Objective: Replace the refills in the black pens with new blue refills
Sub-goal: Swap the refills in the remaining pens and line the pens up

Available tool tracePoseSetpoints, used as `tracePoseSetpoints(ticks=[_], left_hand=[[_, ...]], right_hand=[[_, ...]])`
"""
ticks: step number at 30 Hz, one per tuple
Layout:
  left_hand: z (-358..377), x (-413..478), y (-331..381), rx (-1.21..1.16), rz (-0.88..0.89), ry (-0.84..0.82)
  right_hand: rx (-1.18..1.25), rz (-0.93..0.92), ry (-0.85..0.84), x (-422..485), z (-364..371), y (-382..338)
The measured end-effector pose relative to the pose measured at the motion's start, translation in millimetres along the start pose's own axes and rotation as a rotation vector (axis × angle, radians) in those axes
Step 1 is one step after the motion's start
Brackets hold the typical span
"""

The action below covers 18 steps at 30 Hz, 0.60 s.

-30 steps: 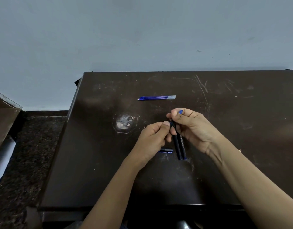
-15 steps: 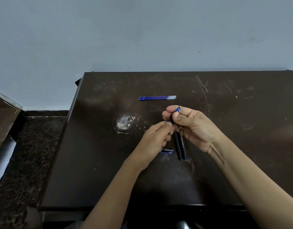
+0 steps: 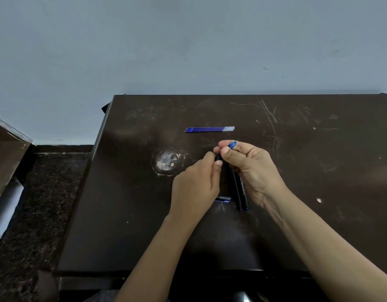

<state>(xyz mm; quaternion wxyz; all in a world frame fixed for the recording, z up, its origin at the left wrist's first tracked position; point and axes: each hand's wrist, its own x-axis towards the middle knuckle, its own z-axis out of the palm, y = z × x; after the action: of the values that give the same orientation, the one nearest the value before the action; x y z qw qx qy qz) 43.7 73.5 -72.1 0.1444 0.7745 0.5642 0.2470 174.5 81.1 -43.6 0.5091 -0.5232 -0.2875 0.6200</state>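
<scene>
Your right hand (image 3: 251,168) grips two black pens (image 3: 240,188) over the bench (image 3: 319,214); your left hand (image 3: 196,184) pinches one pen's tip. You seem to be opening it. Next, pull the old refill out; new blue refills (image 3: 210,129) wait nearby.

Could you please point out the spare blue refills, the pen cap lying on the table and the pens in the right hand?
spare blue refills (image 3: 210,129): head view, middle of the bundle.
pen cap (image 3: 223,198): head view, its visible end.
pens (image 3: 240,190): head view, the barrels below the hand.

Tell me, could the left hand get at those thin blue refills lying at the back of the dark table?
Probably yes: bare table lies between the left hand and the blue refills, though its fingers are pinching something now.
</scene>
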Motion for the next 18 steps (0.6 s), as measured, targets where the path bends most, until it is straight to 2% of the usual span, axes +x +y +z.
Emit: tracePoseSetpoints(ticks=[2,3,5,7,9,11,14,16,18], left_hand=[[0,2,-3,-0.138,-0.045,0.035],[-1,4,-5,-0.231,-0.093,0.059],[-2,6,-8,-0.401,-0.188,0.112],[-1,8,-9,-0.516,-0.266,0.148],[2,10,-9,-0.584,-0.323,0.136],[4,10,-9,-0.638,-0.342,0.100],[5,11,-9,-0.699,-0.366,0.073],[4,11,-10,-0.733,-0.391,0.060],[2,12,-10,-0.797,-0.409,0.044]], right_hand=[[-0.197,-0.058,-0.003,2,-6,-4],[-0.377,-0.111,0.008,4,-10,-6],[-0.890,-0.245,-0.025,6,-19,-9],[-1.289,-0.315,-0.226,4,-21,-8],[-1.499,-0.322,-0.409,-1,-17,0],[-1.615,-0.367,-0.460,-5,-12,11],[-1.660,-0.453,-0.451,-7,-9,23],[-1.595,-0.468,-0.434,-7,-9,24],[-1.401,-0.456,-0.315,-3,-11,18]])
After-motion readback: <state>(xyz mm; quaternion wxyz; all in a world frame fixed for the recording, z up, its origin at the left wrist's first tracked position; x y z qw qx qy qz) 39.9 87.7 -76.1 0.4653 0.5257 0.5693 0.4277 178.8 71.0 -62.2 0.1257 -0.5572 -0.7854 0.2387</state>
